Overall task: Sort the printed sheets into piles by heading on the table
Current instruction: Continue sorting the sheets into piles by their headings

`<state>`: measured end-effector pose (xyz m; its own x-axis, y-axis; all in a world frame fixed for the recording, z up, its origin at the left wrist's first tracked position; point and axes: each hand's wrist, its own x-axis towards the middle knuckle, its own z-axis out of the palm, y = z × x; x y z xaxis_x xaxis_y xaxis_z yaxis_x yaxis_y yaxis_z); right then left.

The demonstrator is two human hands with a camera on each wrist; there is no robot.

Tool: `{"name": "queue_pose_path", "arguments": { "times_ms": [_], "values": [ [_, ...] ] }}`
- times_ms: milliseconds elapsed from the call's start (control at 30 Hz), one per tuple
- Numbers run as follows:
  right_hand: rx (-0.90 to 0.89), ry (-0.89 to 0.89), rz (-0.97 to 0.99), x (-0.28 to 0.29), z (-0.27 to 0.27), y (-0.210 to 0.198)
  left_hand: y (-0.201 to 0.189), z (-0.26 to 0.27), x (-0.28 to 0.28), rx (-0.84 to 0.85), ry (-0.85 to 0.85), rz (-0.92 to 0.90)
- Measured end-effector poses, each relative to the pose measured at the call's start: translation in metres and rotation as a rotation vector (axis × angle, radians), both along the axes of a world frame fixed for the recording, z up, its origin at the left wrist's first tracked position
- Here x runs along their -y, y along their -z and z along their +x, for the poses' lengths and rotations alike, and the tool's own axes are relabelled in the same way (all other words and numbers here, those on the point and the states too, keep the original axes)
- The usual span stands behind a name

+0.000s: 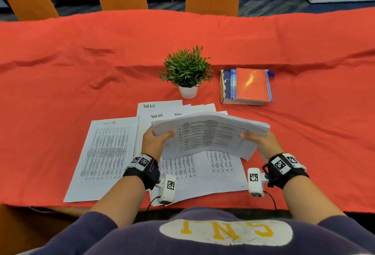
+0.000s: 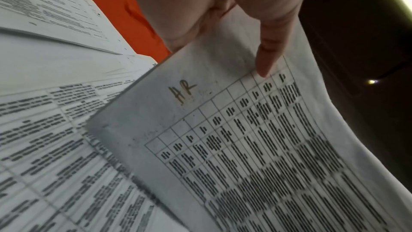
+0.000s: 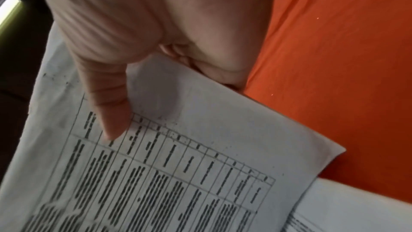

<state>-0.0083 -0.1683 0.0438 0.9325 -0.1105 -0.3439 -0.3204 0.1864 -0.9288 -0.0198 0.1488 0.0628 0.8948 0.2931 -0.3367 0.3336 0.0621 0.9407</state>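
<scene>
Above the spread sheets (image 1: 105, 153) — a bowed stack (image 1: 211, 133) of printed tables (blurred), both hands' fingers (image 2: 265, 63) clamped on its sides.

Plant (image 1: 186, 70) left of books (image 1: 246, 85)

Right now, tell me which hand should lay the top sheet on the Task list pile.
Left. The left hand grips the held stack nearest the Task list sheet; the right hand is farther.

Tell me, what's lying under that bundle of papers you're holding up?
Under the held bundle lie more printed sheets spread on the red cloth. Two show the heading "Task list"; the middles of the sheets below are hidden by the bundle.
</scene>
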Motion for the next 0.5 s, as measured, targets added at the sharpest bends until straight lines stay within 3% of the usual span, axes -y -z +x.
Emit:
{"name": "queue_pose_path", "arguments": {
  "times_ms": [367, 500],
  "values": [
    [-0.046, -0.003, -0.01, -0.003, -0.002, 0.001, 0.005, -0.001, 0.002, -0.067, 0.034, 0.006],
    [-0.12, -0.053, -0.119, 0.0, -0.004, 0.01, 0.004, -0.004, 0.01, -0.072, 0.093, 0.096]
  ]
}}
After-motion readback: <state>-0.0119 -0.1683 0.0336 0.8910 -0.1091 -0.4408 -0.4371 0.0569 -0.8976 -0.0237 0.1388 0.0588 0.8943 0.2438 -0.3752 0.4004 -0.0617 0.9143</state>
